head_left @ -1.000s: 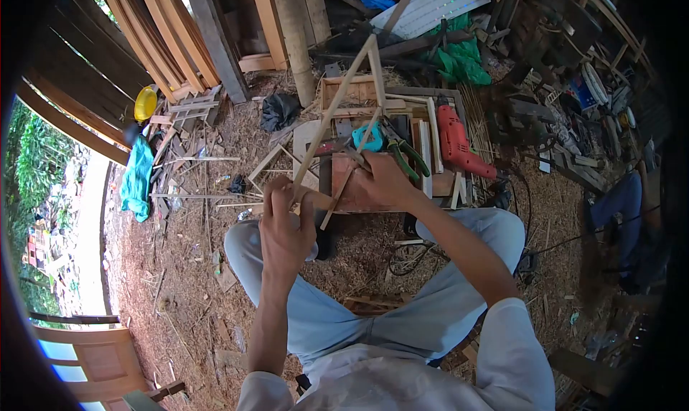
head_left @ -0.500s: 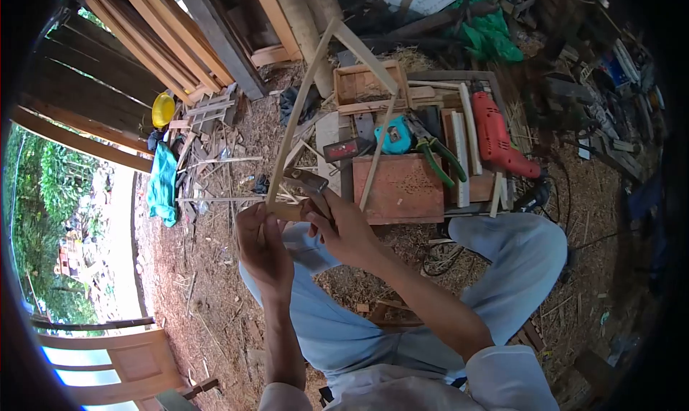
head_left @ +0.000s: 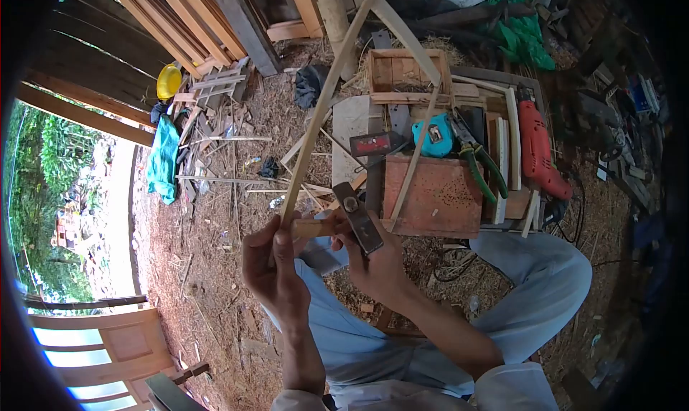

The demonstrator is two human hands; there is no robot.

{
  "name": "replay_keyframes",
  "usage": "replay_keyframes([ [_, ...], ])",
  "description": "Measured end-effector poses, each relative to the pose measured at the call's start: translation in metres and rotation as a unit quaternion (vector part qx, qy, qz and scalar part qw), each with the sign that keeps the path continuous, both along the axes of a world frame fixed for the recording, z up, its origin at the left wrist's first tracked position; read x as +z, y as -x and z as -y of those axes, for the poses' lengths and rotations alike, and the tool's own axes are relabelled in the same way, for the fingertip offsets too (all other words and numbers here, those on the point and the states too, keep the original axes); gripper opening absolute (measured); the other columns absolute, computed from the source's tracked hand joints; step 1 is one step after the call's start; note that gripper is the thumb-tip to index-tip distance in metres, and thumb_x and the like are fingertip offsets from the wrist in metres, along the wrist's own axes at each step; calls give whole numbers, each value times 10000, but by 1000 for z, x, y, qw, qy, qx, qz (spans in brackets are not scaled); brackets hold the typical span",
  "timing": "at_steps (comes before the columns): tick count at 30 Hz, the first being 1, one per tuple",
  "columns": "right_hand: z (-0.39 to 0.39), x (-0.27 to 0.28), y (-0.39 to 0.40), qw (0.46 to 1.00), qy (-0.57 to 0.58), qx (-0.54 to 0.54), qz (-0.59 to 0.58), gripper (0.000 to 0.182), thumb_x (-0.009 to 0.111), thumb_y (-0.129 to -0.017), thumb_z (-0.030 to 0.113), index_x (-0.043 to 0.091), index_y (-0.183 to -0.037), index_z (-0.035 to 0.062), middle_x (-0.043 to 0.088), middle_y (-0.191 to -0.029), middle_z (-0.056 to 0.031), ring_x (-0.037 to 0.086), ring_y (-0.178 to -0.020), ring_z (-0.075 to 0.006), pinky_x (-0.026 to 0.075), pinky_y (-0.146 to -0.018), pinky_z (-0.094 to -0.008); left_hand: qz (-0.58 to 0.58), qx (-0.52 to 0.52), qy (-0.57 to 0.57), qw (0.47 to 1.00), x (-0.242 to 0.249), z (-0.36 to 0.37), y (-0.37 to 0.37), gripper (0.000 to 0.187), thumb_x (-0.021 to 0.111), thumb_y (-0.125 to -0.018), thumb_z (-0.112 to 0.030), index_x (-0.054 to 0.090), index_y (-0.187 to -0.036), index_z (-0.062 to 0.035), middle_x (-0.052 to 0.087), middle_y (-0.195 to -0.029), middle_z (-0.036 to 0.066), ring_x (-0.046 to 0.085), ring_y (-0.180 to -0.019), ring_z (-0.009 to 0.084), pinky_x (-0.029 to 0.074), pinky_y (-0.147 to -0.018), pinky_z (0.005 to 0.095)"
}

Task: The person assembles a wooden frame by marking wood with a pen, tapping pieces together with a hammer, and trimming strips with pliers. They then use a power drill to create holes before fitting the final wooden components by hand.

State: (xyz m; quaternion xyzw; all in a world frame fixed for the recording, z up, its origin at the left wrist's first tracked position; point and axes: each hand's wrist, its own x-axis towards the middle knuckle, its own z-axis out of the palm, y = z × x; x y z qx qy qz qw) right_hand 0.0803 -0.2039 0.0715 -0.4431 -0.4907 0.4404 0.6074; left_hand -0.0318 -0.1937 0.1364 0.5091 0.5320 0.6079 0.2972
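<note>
A thin frame of wooden strips stands up in front of me, its far corner pointing away. My left hand is closed round its near left corner, thumb along the strip. A short wooden crosspiece runs from that corner toward my right hand. My right hand is closed on a hammer, whose dark metal head shows above the knuckles; its handle is mostly hidden. The right fingertips are right at the end of the crosspiece.
A low bench holds a reddish-brown board, a teal tape measure, green-handled pliers, a red power drill and an open wooden box. Wood scraps and shavings litter the floor. A yellow helmet-like object lies left.
The hammer has turned so its head now faces up over my right hand. Both hands and the frame sit slightly lower and further right in view; the bench also shifts right.
</note>
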Motion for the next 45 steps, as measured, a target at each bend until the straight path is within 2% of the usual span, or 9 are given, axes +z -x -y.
replay_keyframes([
  [2,-3,4,-1,998,60,15,4,151,512,-900,-58,557,-1043,-32,640,-840,-114,620,-671,-125,493,-595,-263,-5,7,-4,1000,-2,-4,2,257,565,-956,-165,565,-1092,54,656,-1047,212,679,-910,207,614,-687,308],
  [6,-15,17,-10,997,74,26,9,149,526,-905,-37,571,-1046,-32,635,-775,-95,606,-650,-110,472,-566,-250,-7,13,1,1000,13,-15,-7,263,554,-963,-164,575,-1098,61,661,-1043,211,681,-916,212,603,-722,309],
  [8,-26,21,-13,998,68,16,-11,154,538,-840,-61,483,-980,-23,600,-654,-153,677,-645,-288,481,-542,-372,7,25,11,1000,24,-25,-15,267,568,-954,-167,587,-1067,74,668,-1013,207,689,-908,228,615,-729,342],
  [11,-31,35,-20,998,67,13,3,144,558,-849,-30,485,-973,-28,598,-643,-175,666,-621,-324,465,-522,-397,-23,22,-18,999,26,-38,-16,289,552,-966,-228,603,-1088,29,676,-1021,184,698,-838,192,597,-634,277],
  [15,-36,59,-24,997,54,-33,46,145,554,-889,-17,575,-1031,-32,660,-738,-139,684,-680,-224,496,-579,-324,-15,38,0,999,36,-50,-13,296,570,-955,-243,619,-1075,23,680,-1006,168,694,-795,200,594,-681,315],
  [23,-68,90,-32,996,61,37,56,104,596,-868,58,566,-877,-41,647,-781,-201,649,-747,-373,475,-656,-411,-25,19,8,999,68,-82,-10,283,623,-915,-201,619,-968,77,684,-931,204,692,-872,237,590,-755,315],
  [40,-93,90,-26,988,114,91,60,148,603,-851,85,638,-838,-58,631,-725,-238,655,-739,-355,476,-667,-421,-5,11,27,1000,58,-95,11,235,631,-910,-156,627,-949,76,677,-907,182,695,-808,195,596,-724,266],
  [42,-94,89,-26,987,120,93,60,144,604,-850,83,639,-840,-56,629,-721,-239,654,-739,-354,476,-666,-423,-15,22,38,999,59,-95,10,199,628,-922,-155,650,-979,34,666,-856,84,615,-725,73,491,-633,196],
  [45,-96,87,-23,986,131,83,57,134,605,-848,77,637,-824,-51,631,-738,-236,653,-754,-356,475,-674,-426,-10,35,50,998,57,-96,11,191,643,-911,-141,646,-979,39,666,-867,86,630,-747,88,516,-657,204],
])
